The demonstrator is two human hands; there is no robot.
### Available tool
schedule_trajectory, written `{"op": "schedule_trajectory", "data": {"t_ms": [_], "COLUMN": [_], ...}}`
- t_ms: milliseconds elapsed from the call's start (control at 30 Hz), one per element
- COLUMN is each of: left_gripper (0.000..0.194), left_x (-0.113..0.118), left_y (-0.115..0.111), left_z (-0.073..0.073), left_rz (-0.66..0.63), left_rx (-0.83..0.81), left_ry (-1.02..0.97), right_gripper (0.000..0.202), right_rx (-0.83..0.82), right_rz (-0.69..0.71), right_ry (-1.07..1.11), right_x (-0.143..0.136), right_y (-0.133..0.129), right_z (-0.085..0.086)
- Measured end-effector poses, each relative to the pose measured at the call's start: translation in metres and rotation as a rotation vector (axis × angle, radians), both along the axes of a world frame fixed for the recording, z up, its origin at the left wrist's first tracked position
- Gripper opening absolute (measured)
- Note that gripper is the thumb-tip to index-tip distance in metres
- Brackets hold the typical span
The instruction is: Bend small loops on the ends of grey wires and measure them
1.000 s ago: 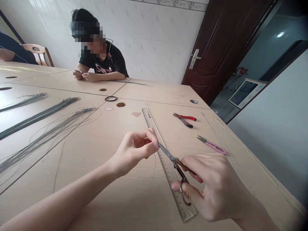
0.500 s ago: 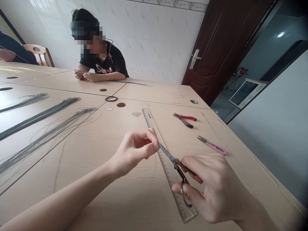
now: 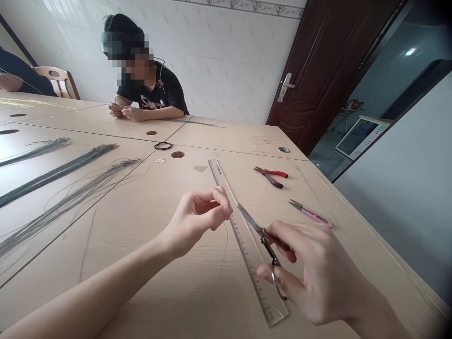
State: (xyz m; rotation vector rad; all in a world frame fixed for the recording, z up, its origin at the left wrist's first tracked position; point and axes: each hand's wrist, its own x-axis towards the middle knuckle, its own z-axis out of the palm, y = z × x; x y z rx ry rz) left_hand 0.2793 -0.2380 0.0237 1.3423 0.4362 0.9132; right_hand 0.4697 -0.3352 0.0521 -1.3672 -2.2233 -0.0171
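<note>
My left hand (image 3: pixel 199 216) pinches a thin wire (image 3: pixel 226 235) between thumb and forefinger; a tiny dark end shows at the fingertips and the thin strand hangs below. In my right hand (image 3: pixel 310 268) is a pair of metal scissors (image 3: pixel 262 231), thumb through one loop, the blades pointing at the left fingertips with a small gap between. Beneath both hands a clear ruler (image 3: pixel 252 259) lies slantwise on the table.
Red-and-black pliers (image 3: pixel 271 176) and pink thread snips (image 3: pixel 311 213) lie to the right. Bundles of grey wire (image 3: pixel 60 173) spread at left, near a black ring (image 3: pixel 163 146). Across the table (image 3: pixel 226 139) sits a person (image 3: pixel 162 92); another is partly visible at far left.
The scissors have moved slightly right, away from my left fingertips, which their blade tips touched before. My left hand has barely shifted.
</note>
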Motion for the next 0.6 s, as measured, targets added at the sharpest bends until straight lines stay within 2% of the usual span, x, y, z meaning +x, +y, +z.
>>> {"op": "schedule_trajectory", "data": {"t_ms": [67, 167, 233, 300, 433, 600], "left_gripper": [0.014, 0.014, 0.014, 0.014, 0.016, 0.017], "left_x": [0.0, 0.001, 0.002, 0.002, 0.001, 0.001], "left_y": [0.001, 0.001, 0.001, 0.0, -0.002, -0.004], "left_z": [-0.001, -0.001, -0.001, -0.001, -0.001, -0.003], "left_rz": [0.02, 0.014, 0.006, 0.009, 0.016, -0.007], "left_rx": [-0.009, -0.007, -0.002, -0.001, 0.0, 0.013], "left_ry": [0.001, -0.006, -0.005, 0.011, 0.059, 0.101], "right_gripper": [0.026, 0.027, 0.025, 0.021, 0.012, 0.022], "right_rx": [-0.036, -0.15, -0.25, -0.332, -0.387, -0.45], "right_rz": [-0.129, -0.446, -0.592, -0.629, -0.627, -0.639], "right_ry": [-0.026, -0.114, -0.173, -0.204, -0.218, -0.233], "right_x": [0.002, 0.008, 0.011, 0.015, 0.018, 0.02], "right_y": [0.005, 0.016, 0.021, 0.023, 0.02, 0.02], "right_z": [0.001, -0.004, -0.009, -0.013, -0.016, -0.02]}}
